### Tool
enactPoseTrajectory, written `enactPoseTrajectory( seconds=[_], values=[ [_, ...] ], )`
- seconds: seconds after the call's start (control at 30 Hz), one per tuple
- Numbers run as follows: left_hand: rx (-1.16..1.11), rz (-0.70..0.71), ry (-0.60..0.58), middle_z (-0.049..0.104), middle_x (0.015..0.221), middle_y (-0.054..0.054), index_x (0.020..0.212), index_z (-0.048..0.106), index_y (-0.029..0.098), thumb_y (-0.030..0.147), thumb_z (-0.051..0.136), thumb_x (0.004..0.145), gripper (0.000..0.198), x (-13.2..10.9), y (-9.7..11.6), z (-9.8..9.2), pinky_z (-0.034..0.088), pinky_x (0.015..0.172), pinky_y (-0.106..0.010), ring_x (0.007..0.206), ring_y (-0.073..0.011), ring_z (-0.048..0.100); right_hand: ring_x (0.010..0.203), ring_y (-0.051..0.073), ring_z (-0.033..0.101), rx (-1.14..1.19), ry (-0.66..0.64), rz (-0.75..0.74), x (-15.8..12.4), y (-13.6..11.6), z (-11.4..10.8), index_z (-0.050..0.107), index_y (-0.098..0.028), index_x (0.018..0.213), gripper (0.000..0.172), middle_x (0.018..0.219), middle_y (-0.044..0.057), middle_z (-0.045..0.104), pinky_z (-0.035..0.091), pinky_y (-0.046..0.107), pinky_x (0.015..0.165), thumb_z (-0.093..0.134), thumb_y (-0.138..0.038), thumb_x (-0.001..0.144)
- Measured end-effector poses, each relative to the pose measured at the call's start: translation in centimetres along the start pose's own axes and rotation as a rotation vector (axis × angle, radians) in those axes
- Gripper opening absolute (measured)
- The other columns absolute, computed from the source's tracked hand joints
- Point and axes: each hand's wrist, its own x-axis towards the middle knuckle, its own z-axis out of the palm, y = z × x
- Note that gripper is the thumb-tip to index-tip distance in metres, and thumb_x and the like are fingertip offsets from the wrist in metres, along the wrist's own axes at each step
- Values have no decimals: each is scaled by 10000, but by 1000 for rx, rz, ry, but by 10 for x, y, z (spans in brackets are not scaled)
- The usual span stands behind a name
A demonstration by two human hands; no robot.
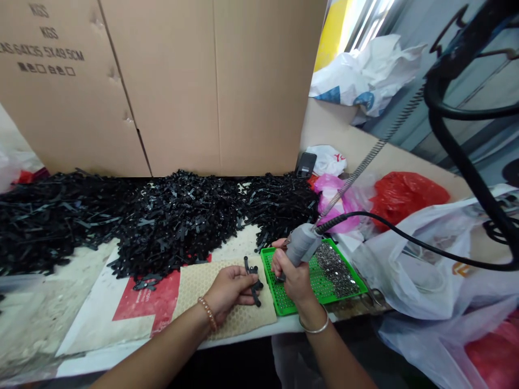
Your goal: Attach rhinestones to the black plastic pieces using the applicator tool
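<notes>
My left hand (232, 287) is closed around a few small black plastic parts (253, 280), held just above a beige honeycomb mat (211, 281). My right hand (292, 276) grips a grey electric screwdriver (300, 244), its tip pointing down toward the left side of a green perforated tray (284, 303). A heap of small silver screws (335, 266) lies in that tray. A black cable (405, 237) and a spring-wrapped line (365, 162) run up and right from the tool.
A long pile of black plastic parts (162, 216) stretches across the table behind the mat, in front of cardboard boxes (182, 81). Pink (336, 197), red (401, 194) and white plastic bags (425, 254) crowd the right side. A red-and-white sheet (138, 302) lies under the mat.
</notes>
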Motion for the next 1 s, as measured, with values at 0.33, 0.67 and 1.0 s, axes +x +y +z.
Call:
enactPoseTrajectory(
  seconds=[0.33, 0.67, 1.0],
  values=[
    [11, -2, -5, 660, 727, -64, 790, 551, 106, 126, 641, 816, 96, -1, 1, 1, 533, 524, -193, 620, -123, 648, 434, 102, 411, -13, -14, 5, 1, -3, 0, 578, -219, 956, 175, 570, -63, 448, 335, 235, 416, 634, -351, 855],
    [-10, 2, -10, 663, 711, -62, 777, 551, 103, 127, 643, 819, 104, -1, 0, 0, 539, 528, -201, 605, -124, 646, 427, 101, 408, -33, -14, 0, 0, -1, 1, 570, -211, 937, 205, 561, -65, 454, 333, 232, 414, 650, -369, 834],
    [-28, 7, 32, 599, 580, -10, 685, 532, 110, 83, 637, 816, 170, -1, 1, 4, 531, 514, -185, 574, -116, 631, 385, 55, 319, 344, 100, 64, 0, -51, 30, 580, -205, 885, 243, 498, -96, 386, 347, 192, 434, 686, -388, 765]
  ],
)
